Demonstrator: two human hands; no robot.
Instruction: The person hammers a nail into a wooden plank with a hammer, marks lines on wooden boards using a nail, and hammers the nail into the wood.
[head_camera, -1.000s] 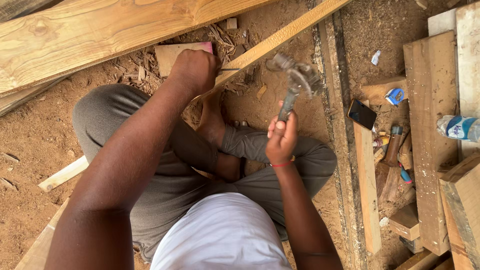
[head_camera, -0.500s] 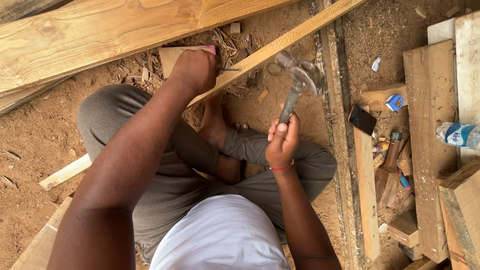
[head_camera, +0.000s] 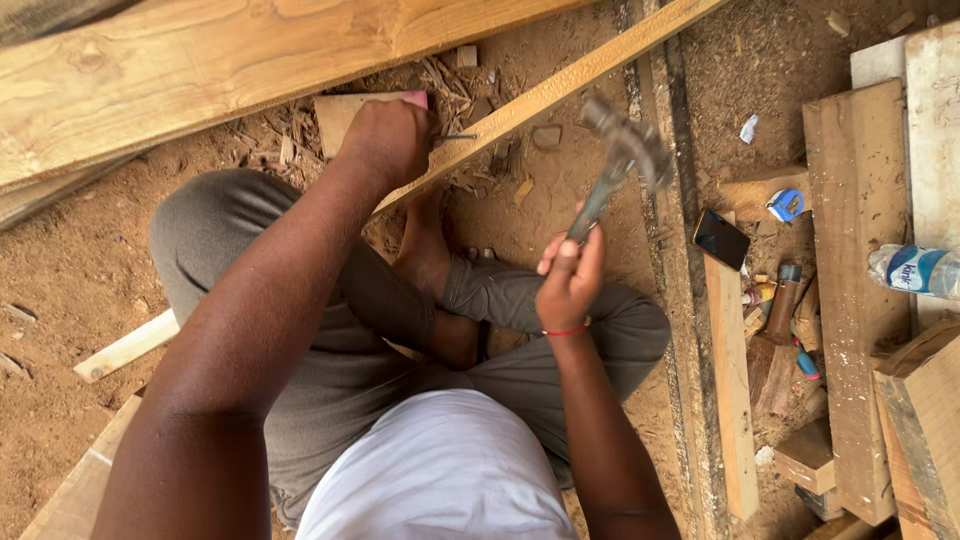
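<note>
I sit cross-legged on sawdust-covered ground. My left hand (head_camera: 388, 140) pinches a nail (head_camera: 459, 137) that lies against the edge of a long, narrow wooden strip (head_camera: 560, 83) running diagonally up to the right. My right hand (head_camera: 570, 270) grips the handle of a metal claw hammer (head_camera: 622, 160), whose blurred head hangs in the air to the right of the nail, above the ground. A small flat wood piece with a pink end (head_camera: 345, 110) lies just behind my left hand.
A wide plank (head_camera: 200, 70) crosses the top left. On the right lie a dark phone (head_camera: 722, 239), a blue tape measure (head_camera: 786, 205), a plastic bottle (head_camera: 915, 270), a wooden-handled tool (head_camera: 780, 305), several boards (head_camera: 850, 250) and offcuts. A small stick (head_camera: 125, 350) lies at left.
The hammer head has swung away to the right and tilted, moving farther from the nail. My left hand and the nail have stayed in place.
</note>
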